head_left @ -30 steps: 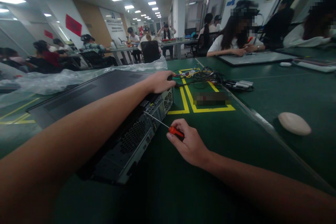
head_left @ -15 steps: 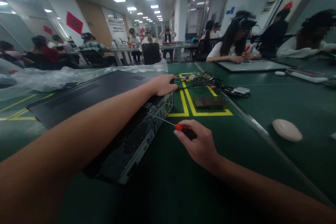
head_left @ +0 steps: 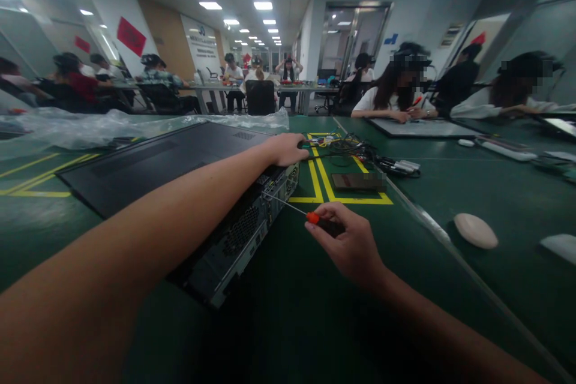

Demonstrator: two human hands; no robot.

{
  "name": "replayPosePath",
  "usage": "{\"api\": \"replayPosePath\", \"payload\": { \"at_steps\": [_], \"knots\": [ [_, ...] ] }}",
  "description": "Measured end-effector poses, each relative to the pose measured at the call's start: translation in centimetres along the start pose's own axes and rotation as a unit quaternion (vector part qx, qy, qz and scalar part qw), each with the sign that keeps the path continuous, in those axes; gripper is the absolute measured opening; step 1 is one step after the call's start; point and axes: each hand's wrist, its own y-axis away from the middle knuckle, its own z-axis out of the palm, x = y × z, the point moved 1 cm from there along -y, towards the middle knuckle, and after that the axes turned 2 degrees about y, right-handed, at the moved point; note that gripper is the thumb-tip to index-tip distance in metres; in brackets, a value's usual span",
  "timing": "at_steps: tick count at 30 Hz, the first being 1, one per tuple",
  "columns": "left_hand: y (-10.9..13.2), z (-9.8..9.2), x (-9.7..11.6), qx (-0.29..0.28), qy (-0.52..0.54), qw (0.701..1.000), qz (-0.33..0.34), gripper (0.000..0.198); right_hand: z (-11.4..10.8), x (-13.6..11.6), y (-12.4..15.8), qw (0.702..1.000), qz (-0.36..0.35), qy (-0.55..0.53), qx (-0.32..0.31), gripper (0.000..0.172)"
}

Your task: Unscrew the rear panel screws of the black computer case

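A black desktop computer case (head_left: pixel 171 162) lies flat on the green table (head_left: pixel 288 312), its rear panel with vents and ports facing me. My left hand (head_left: pixel 285 149) rests closed over the case's far right top corner. My right hand (head_left: pixel 348 243) grips a screwdriver (head_left: pixel 310 216) with a red and black handle. Its thin shaft points left, and the tip touches the rear panel near the corner.
A tangle of cables (head_left: pixel 355 150) and a dark flat device (head_left: pixel 355 181) lie inside yellow floor-tape lines. A white mouse (head_left: pixel 476 230) sits to the right. Clear plastic wrap (head_left: pixel 112 126) lies behind the case. Several people work at the tables beyond.
The view has tilted up and shifted, so the case and hands sit lower right in frame. My right hand with the screwdriver has drawn slightly right; the tip stays at the rear panel.
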Motion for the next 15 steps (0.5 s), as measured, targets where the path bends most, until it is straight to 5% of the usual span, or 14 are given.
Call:
{"api": "replayPosePath", "payload": {
  "at_steps": [15],
  "knots": [
    [0.1,-0.1,0.2,-0.009,-0.009,1.000,-0.001,0.066,-1.0,1.0,-1.6,0.991,-0.088,0.095,-0.025,0.018]
  ]
}}
